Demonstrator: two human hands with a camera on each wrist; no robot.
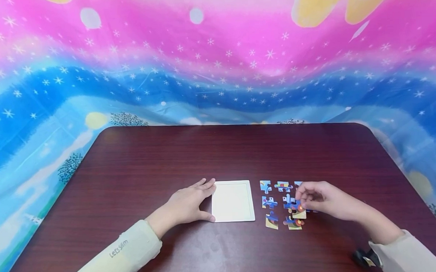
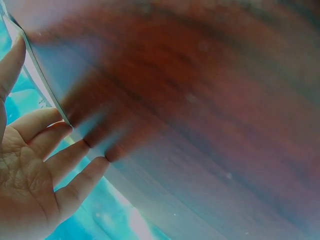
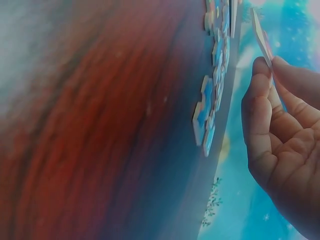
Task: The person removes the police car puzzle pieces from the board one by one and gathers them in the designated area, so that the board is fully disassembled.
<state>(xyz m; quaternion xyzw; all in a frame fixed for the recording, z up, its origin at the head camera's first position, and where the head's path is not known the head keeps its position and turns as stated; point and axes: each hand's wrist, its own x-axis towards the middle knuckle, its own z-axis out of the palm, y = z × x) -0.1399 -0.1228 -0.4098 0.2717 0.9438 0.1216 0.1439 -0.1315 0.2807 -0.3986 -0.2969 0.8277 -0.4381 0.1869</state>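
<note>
A white square puzzle tray (image 1: 230, 201) with a thin raised rim lies on the table. My left hand (image 1: 191, 203) touches its left edge with thumb and fingers spread; the left wrist view shows the extended fingers (image 2: 75, 162) along the tabletop. My right hand (image 1: 322, 198) pinches a jigsaw piece (image 1: 299, 211) between thumb and fingertips, raised over the other pieces. The right wrist view shows this held piece (image 3: 260, 36) edge-on, clear of the table. Below and left of it lie loose jigsaw pieces (image 1: 269, 202) in rough rows; my right hand hides some.
The dark red-brown wooden table (image 1: 161, 154) has rounded far corners. A pink and blue patterned cloth (image 1: 215, 72) hangs behind and around it. Beside the right sleeve, a black object (image 1: 366, 259) shows partly at the wrist.
</note>
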